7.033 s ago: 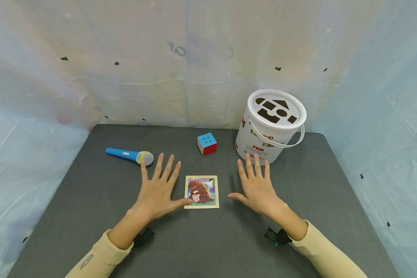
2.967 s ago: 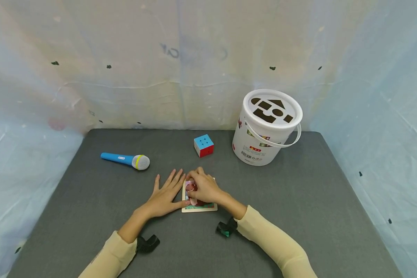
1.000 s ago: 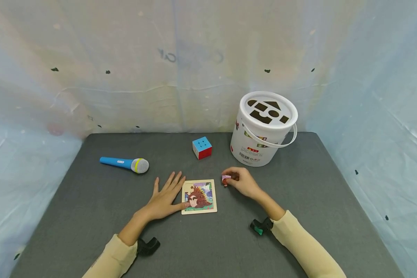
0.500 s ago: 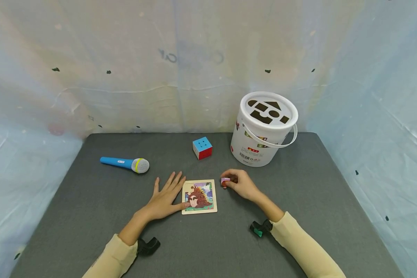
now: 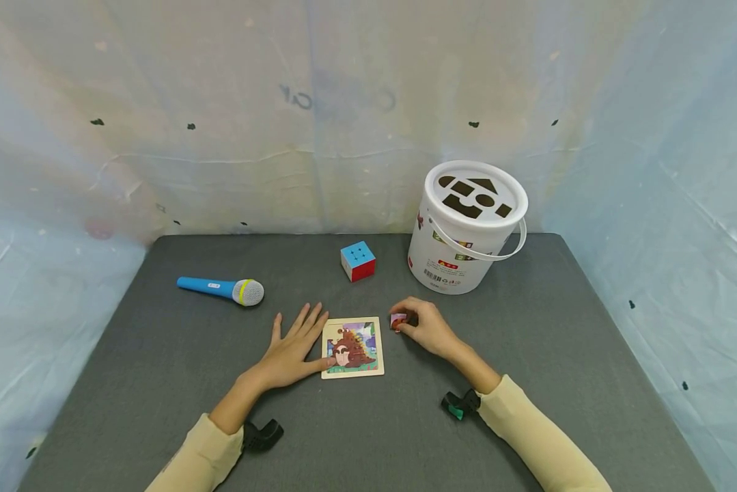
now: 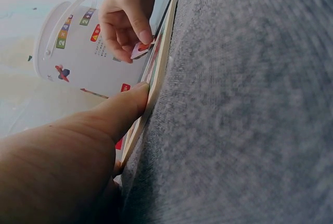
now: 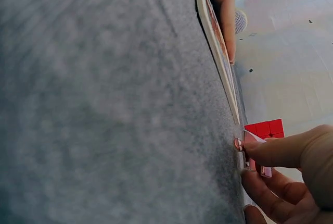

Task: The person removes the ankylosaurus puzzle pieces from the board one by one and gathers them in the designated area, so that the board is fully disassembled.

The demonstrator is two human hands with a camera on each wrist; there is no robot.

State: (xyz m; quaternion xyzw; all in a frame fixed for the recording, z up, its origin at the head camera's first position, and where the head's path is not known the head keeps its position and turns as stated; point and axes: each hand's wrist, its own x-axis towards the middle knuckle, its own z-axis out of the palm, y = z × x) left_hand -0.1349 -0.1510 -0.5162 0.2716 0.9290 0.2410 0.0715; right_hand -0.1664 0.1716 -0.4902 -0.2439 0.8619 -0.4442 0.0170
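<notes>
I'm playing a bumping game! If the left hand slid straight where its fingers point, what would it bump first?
Probably the blue-topped cube: the left hand points its fingers roughly that way. Its thumb touches the puzzle board. Depth is hard to judge, so it might miss.

On the grey surface (image 5: 368,430), the left hand (image 5: 287,355) lies with fingers spread, touching the dinosaur puzzle (image 5: 357,350); just right of it, the right hand (image 5: 429,329) pinches a small piece (image 5: 397,319). Beyond are a microphone (image 5: 211,287), cube (image 5: 358,262) and white bucket (image 5: 451,270).
</notes>
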